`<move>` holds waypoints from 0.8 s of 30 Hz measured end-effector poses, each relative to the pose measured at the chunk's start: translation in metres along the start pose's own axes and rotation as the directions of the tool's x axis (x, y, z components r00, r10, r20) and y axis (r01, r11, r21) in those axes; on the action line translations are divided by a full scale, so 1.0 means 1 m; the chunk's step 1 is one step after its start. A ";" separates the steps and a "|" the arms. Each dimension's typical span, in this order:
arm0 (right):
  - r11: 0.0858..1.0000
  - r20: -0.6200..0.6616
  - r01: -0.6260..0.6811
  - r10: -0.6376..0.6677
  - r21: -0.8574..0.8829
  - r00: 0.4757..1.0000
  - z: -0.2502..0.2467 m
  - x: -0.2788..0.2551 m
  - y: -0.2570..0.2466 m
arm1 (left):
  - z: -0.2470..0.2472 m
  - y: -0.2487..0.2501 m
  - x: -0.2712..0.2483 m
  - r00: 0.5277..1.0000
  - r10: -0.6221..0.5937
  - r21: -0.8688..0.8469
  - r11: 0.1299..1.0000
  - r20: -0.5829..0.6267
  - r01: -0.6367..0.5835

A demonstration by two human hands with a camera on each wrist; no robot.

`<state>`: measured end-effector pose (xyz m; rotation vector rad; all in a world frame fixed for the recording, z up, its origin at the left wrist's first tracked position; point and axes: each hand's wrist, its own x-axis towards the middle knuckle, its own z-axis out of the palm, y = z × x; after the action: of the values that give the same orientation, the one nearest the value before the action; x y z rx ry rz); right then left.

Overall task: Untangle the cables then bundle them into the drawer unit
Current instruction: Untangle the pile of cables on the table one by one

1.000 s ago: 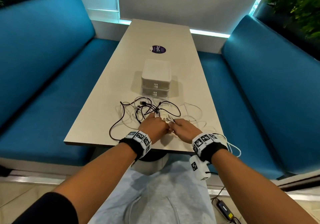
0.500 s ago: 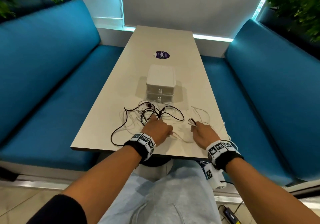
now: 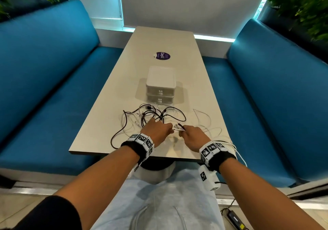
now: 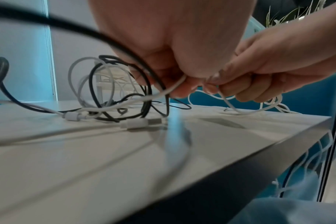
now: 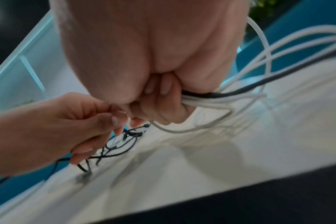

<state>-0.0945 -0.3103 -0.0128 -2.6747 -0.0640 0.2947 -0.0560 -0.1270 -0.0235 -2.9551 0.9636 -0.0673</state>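
Note:
A tangle of black and white cables (image 3: 152,115) lies on the table in front of a white two-drawer unit (image 3: 160,85) whose drawers are both shut. My left hand (image 3: 168,129) and right hand (image 3: 183,132) meet just near the tangle. In the left wrist view my left hand (image 4: 171,86) pinches a white cable (image 4: 125,103) that runs back into the knot. In the right wrist view my right hand (image 5: 163,104) grips a bunch of white cables with one black cable (image 5: 211,97). White loops (image 3: 204,121) trail right and hang over the table's edge.
The beige table (image 3: 110,105) is narrow, with blue benches (image 3: 44,80) on both sides. A purple sticker (image 3: 162,55) lies beyond the drawer unit. A white USB plug (image 4: 140,123) rests on the table by my left hand. A power adapter (image 3: 236,220) sits on the floor.
Half a second ago my right hand had pulled out to the right with its cable. It has come back left and again meets my left hand, which stayed by the tangle.

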 end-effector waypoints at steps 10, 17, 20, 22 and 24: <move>0.938 0.001 -0.267 0.274 -0.223 0.962 -0.029 -0.011 0.064 | 0.009 -0.011 -0.005 0.998 0.039 0.049 0.998 0.042 -0.041; 0.978 -0.231 -0.209 0.198 -0.025 0.953 -0.020 -0.009 0.040 | 0.005 0.004 -0.007 0.995 0.039 0.078 0.996 0.096 -0.046; 0.999 -0.182 -0.048 0.048 0.002 0.982 -0.010 -0.010 0.022 | 0.004 0.006 -0.007 0.995 0.027 0.056 0.998 0.100 -0.032; 0.998 -0.104 0.057 -0.057 0.002 0.993 0.000 -0.010 0.010 | 0.002 0.008 -0.007 0.996 0.043 0.037 0.998 0.073 -0.046; 0.994 -0.040 0.110 -0.110 -0.003 0.993 0.008 -0.008 0.001 | 0.001 0.011 -0.005 0.997 0.058 0.011 0.998 0.058 -0.059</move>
<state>-0.1040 -0.3086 -0.0189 -2.6648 -0.1979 0.2063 -0.0663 -0.1327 -0.0253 -2.8972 1.0373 0.0135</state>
